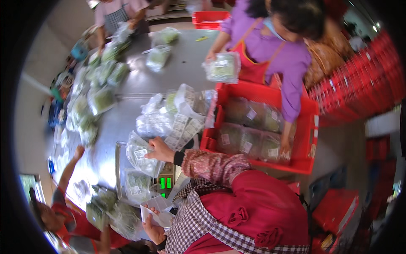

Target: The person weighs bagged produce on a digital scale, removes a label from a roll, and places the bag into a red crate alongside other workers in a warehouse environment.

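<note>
My right hand (160, 150) is on a clear plastic bag (149, 166), its fingertips at the white printed label (140, 154). Whether those fingers grip the film or only press on it, I cannot tell. Lower down, my left hand (153, 227) holds a piece of pale label paper (156, 208). Between my hands a labelled bag of green vegetables (134, 182) lies on the metal tray of a scale (119, 162). Green digits glow on the scale's display panel (165, 183), which is partly covered by the bags.
Beyond my right hand are printed label strips (180, 131) and plastic bags (155, 122). A co-worker (263, 47) holds a bagged pack (222, 67) over a red crate (309, 143) of labelled packs. Bagged greens (103, 98) lie across the steel table (127, 111). Another person (79, 222) handles bags close by.
</note>
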The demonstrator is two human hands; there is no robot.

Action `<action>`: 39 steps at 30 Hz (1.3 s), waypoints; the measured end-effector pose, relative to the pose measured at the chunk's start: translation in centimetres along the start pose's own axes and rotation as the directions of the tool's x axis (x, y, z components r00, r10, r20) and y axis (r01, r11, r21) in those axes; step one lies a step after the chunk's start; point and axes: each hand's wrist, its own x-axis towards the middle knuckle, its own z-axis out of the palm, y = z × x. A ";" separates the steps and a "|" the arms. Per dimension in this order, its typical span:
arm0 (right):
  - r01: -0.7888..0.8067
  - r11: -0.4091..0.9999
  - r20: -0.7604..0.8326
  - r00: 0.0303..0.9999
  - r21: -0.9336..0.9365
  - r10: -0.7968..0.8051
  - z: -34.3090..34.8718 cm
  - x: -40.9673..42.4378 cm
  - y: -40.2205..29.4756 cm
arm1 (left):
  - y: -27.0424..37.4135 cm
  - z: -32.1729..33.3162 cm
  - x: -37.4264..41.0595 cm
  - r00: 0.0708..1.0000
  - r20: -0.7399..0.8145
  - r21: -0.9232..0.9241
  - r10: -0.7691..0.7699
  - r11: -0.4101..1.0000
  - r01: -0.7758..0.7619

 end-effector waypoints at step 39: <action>-0.677 0.518 -0.852 0.438 -0.523 -0.288 -41.5 -32.3 -5.0 | -1.2 4.8 2.1 0.957 0.223 0.286 -0.186 0.951 0.118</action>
